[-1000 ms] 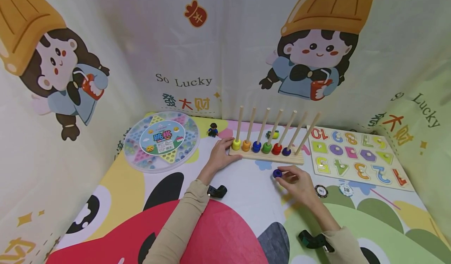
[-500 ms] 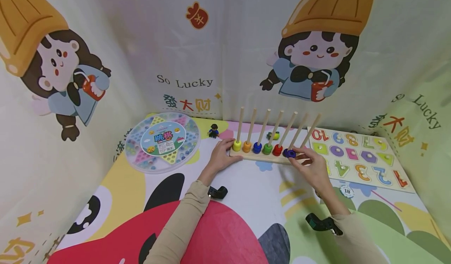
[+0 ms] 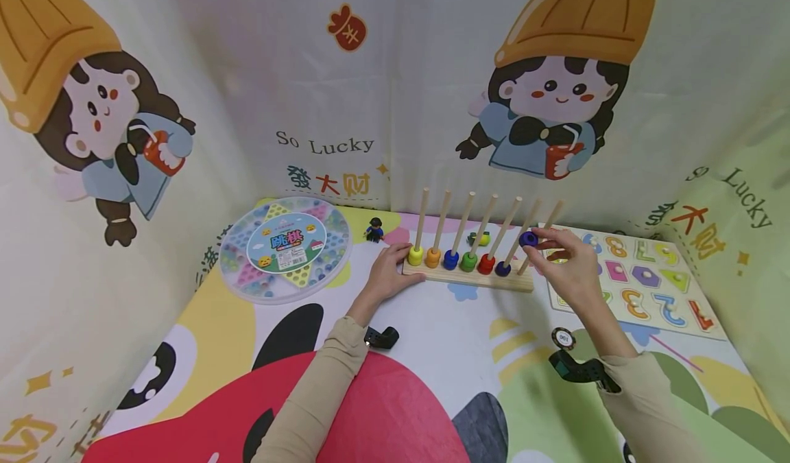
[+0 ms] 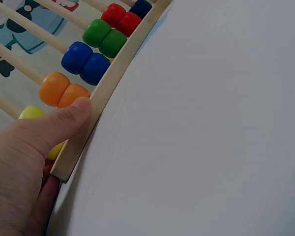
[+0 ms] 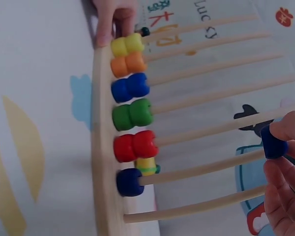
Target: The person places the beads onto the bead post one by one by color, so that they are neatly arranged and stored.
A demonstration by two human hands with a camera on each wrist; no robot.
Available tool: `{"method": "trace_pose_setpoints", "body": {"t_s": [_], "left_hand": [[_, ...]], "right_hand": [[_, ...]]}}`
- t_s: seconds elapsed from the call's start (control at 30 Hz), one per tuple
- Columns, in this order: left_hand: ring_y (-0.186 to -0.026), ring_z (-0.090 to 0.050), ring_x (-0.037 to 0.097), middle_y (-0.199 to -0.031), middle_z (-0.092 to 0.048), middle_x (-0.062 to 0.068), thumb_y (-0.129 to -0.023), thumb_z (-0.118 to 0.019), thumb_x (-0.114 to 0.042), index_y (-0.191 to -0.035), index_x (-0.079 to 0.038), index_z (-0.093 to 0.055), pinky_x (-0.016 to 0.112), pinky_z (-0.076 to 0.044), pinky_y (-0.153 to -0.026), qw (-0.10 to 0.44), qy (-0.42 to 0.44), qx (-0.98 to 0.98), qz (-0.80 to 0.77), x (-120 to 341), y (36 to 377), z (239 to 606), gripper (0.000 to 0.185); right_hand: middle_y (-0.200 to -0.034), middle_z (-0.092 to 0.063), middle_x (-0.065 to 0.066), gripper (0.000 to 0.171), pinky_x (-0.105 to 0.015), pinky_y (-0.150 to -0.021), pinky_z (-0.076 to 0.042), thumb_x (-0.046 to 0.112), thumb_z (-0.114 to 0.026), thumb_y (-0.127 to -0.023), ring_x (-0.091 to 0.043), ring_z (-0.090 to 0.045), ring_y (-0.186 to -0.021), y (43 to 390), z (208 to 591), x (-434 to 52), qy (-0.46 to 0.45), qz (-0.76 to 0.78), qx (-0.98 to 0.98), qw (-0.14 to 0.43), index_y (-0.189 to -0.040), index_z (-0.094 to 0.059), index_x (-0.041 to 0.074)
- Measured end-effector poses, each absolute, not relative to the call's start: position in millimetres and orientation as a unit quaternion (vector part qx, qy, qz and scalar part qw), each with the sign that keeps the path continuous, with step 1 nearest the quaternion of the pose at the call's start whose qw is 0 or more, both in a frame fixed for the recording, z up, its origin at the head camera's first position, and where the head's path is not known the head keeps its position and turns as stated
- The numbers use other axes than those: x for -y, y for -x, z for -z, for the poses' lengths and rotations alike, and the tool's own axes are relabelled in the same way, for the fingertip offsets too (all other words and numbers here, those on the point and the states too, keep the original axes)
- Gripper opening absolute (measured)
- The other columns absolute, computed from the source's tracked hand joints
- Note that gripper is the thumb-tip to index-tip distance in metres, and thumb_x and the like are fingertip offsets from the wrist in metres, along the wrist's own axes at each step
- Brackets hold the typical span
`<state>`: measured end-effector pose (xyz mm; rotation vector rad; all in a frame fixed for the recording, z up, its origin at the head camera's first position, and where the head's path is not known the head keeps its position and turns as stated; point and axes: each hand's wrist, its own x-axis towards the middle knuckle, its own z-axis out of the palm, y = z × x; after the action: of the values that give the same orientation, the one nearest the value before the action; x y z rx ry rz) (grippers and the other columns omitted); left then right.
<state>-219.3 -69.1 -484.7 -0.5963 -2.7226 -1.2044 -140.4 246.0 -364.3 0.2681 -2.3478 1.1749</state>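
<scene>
A wooden bead rack with a long base [image 3: 469, 278] and several upright pegs stands at the back of the table. My left hand [image 3: 387, 274] grips the base's left end, the thumb [image 4: 69, 120] lying along its front beside the yellow and orange beads [image 4: 54, 88]. Between thumb and fingertips, my right hand [image 3: 572, 271] pinches a dark blue bead [image 3: 528, 239] by the upper part of the second peg from the right. Whether the peg's tip is inside it, I cannot tell. One dark blue bead [image 5: 130, 182] sits at that peg's foot; the rightmost peg [image 5: 196, 209] carries none.
Left of the rack lies a round Chinese checkers set [image 3: 285, 250]. A small toy figure [image 3: 374, 230] and a yellow-green toy [image 3: 479, 238] are behind it. To the right are a number puzzle board [image 3: 642, 281] and a black-edged chip [image 3: 563, 338].
My right hand has carried the dark blue bead from in front of the rack rightward and up to the second peg from the right. My left hand has stayed on the base.
</scene>
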Motion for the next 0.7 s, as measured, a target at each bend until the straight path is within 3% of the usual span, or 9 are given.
{"method": "trace_pose_setpoints", "body": {"t_s": [0.7], "left_hand": [[-0.126,-0.049,0.028,-0.140,-0.053,0.012,-0.078,-0.084,-0.034,-0.134,0.004,-0.057,0.040,-0.042,-0.106,0.053,0.197,0.895,0.396,69.5,219.8,485.5,0.073]], "right_hand": [[-0.102,-0.065,-0.017,0.033,-0.006,-0.070,-0.046,0.001,-0.075,-0.085,0.005,-0.057,-0.084,142.0,342.3,-246.2,-0.103,-0.430,0.859,0.258,-0.116,-0.069,-0.004]]}}
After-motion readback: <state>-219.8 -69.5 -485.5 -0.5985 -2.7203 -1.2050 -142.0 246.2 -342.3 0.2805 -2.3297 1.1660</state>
